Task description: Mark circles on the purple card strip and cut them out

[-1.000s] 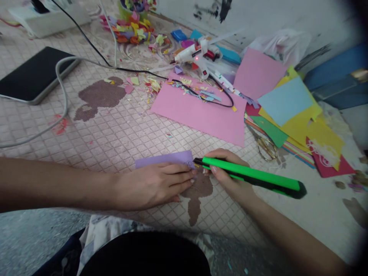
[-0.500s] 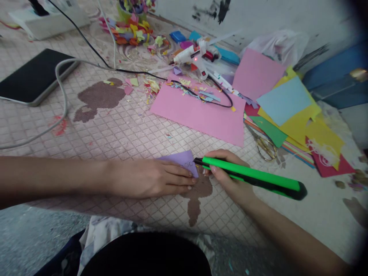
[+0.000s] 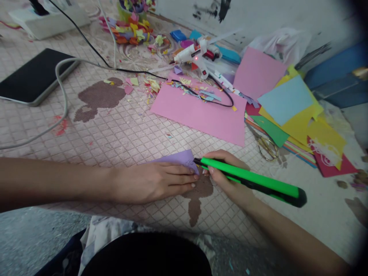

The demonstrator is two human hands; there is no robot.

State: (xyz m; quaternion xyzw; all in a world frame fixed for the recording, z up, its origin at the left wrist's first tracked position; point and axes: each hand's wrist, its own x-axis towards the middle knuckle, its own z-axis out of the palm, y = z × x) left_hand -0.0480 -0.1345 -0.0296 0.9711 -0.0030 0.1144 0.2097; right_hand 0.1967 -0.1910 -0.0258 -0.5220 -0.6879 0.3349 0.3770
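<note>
My left hand [image 3: 161, 181] lies flat with its fingers stretched out over a piece of purple paper [image 3: 179, 156], pressing it on the patterned tablecloth. Small drawn loops show on the paper near its right edge, and part of the sheet is hidden under the hand. In my right hand [image 3: 225, 172] is a green and black utility knife [image 3: 253, 178], gripped near its front end. Its black tip meets the right edge of the purple paper, close to the drawn loops. The blade itself is too small to make out.
Beyond my hands lies a pink sheet [image 3: 198, 115] with paper scraps and a cable on it. Behind it rests a white glue gun [image 3: 194, 55]. Gold-handled scissors [image 3: 267, 147] and stacked coloured paper [image 3: 287, 99] are at right. A dark tablet [image 3: 37, 76] lies at left.
My left hand has slid slightly right and down over the paper, covering part of the drawn loops. The knife's rear end has dipped a little, while its tip stays at the paper's edge.
</note>
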